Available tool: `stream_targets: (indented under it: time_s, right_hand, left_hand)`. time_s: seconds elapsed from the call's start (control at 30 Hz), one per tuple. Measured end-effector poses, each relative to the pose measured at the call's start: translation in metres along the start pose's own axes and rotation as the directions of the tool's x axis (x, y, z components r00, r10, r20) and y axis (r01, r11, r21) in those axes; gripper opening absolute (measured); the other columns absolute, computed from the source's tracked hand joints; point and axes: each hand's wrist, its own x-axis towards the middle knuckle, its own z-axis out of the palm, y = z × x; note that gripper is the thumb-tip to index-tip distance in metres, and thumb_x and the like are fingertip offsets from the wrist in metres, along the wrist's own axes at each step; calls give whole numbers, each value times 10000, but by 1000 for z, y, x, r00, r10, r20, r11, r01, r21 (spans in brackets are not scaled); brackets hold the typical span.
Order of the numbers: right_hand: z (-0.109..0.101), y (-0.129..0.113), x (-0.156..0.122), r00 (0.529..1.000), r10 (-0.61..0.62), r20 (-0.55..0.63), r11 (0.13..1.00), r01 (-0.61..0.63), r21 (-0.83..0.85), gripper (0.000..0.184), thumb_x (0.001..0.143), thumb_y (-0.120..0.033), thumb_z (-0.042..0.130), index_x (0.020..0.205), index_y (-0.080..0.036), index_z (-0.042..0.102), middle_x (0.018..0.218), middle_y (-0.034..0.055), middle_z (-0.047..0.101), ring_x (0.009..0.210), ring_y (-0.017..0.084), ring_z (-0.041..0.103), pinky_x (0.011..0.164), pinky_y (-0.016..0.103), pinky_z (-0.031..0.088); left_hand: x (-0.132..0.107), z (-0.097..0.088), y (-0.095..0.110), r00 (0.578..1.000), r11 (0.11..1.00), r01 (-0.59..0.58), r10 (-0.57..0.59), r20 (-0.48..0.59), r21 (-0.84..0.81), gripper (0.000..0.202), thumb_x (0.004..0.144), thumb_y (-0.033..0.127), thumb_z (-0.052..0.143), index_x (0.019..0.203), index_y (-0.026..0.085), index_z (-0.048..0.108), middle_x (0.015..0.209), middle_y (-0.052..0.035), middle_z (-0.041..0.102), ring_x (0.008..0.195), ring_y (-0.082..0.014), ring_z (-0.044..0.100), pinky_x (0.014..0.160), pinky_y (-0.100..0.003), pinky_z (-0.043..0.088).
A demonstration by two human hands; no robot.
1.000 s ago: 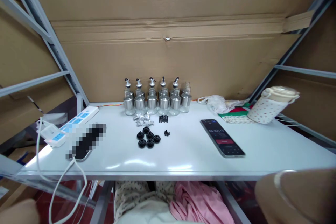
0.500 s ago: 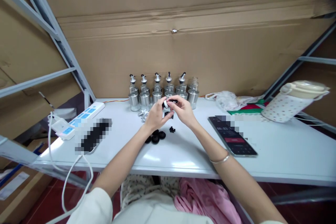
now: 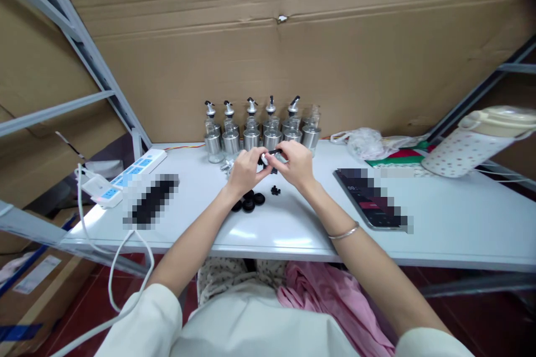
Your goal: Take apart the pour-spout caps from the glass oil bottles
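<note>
My left hand (image 3: 244, 169) and my right hand (image 3: 296, 165) meet above the middle of the white table (image 3: 293, 223), fingers pinched together on a small black and silver spout part (image 3: 270, 154) held between them. Just behind them stands a row of several small glass bottles (image 3: 259, 125) with steel bands and pourer tops. Black round caps (image 3: 249, 201) lie on the table under my left wrist, and tiny black pieces (image 3: 275, 190) lie below my right hand. Small silver parts (image 3: 227, 165) sit left of my left hand.
A white power strip (image 3: 125, 174) with a cable lies at the left, beside a blurred dark object (image 3: 151, 199). A phone (image 3: 368, 196) lies at the right. A plastic bag (image 3: 364, 142), a coloured cloth (image 3: 397, 157) and a spotted lidded jug (image 3: 481, 139) sit at the back right. Cardboard backs the table.
A second ago my hands were low at the frame's edges; they have since come up to the table's middle and taken hold of a small part, now held slightly nearer the bottles.
</note>
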Motion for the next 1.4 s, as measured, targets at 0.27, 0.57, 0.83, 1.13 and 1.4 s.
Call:
stream_targets:
  time_s: [0.27,0.57,0.83,1.13,1.4]
  right_hand:
    - [7,-4,-3,987,-113,116,989,123,-80,473,900,-592,376,634,-221,502,626,62,554,638,206,449,607,336,308]
    - [15,-3,-6,989,128,71,992,-127,-17,542,996,-404,80,757,-213,527,706,45,587,635,160,542,639,288,383]
    - [3,49,-5,816,477,326,879,-446,-169,262,933,-326,487,807,-135,614,722,5,615,656,123,585,654,281,482]
    - [12,65,-20,611,640,466,768,-507,-391,253,904,-328,555,1067,-140,602,1060,64,629,911,173,622,798,373,531]
    - [13,62,-22,617,612,494,789,-514,-337,243,905,-335,551,1053,-150,607,1071,68,628,927,172,615,820,379,519]
  left_hand:
    - [-2,-1,-5,992,998,-11,2,123,67,106,722,257,625,700,199,538,546,29,551,532,-149,500,591,-275,371]
    - [0,-8,-2,993,997,-38,31,115,62,198,830,325,520,675,201,520,580,20,587,543,-137,494,670,-316,343]
    - [-2,-8,-15,998,999,30,-32,58,29,130,867,295,533,849,174,578,683,15,640,600,-124,540,699,-293,347]
    - [-5,-7,-17,998,999,46,-46,34,-4,134,847,304,542,791,185,566,639,31,606,574,-120,492,701,-282,358]
    - [-5,-9,-17,998,999,45,-44,39,-30,185,851,340,532,738,193,526,600,27,559,558,-131,433,672,-273,368]
